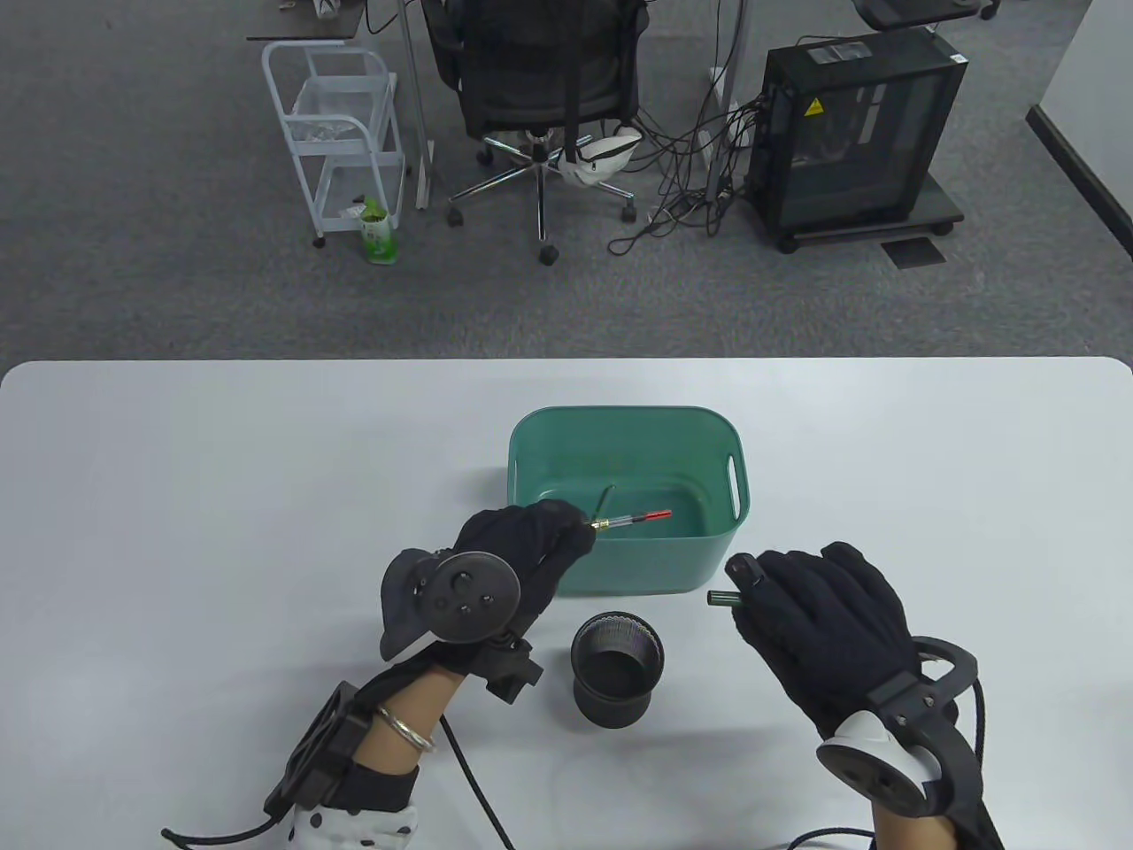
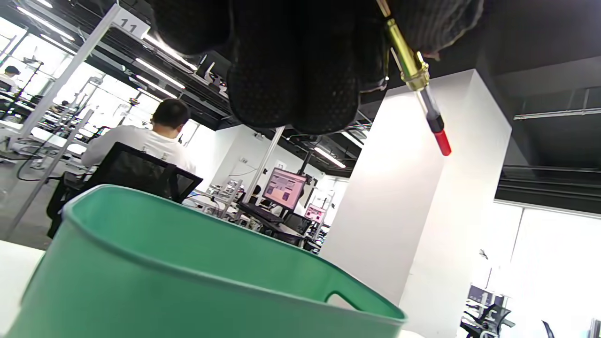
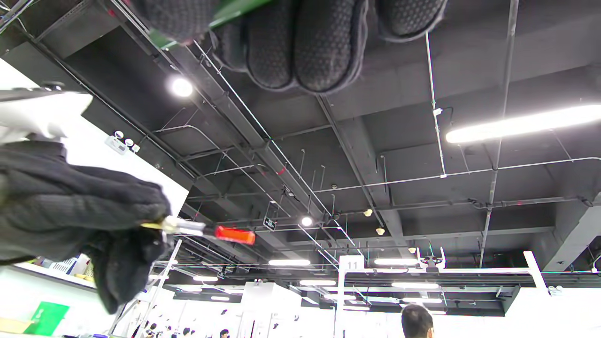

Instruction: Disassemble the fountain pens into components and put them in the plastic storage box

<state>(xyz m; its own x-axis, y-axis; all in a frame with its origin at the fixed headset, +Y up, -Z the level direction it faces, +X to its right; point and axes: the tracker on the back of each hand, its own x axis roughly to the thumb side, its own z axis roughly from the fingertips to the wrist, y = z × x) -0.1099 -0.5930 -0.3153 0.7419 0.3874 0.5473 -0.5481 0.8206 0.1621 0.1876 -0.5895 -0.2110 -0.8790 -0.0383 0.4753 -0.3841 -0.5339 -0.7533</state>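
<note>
Both of my hands held pen parts. My left hand pinched the pen's inner part by its gold end, so the clear tube and red tip stuck out over the green storage box. My right hand was curled round the dark green pen barrel, just to the right of the box and above the table.

The box was the biggest thing near me. It had tall walls and a handle hole, and it sat in the middle of the table. Something thin already lay inside it, but I could not tell what. A black mesh cup stood just in front of the box, between my hands.

I thought the pen parts were very light, thin and stiff. The smooth tube could slip, and I guessed the tip could break. The gold ring seemed the best place to pinch it.

The white table was flat and smooth, so small round parts could roll on it. Behind it was grey carpet, a black office chair, a white cart and a black computer case.
</note>
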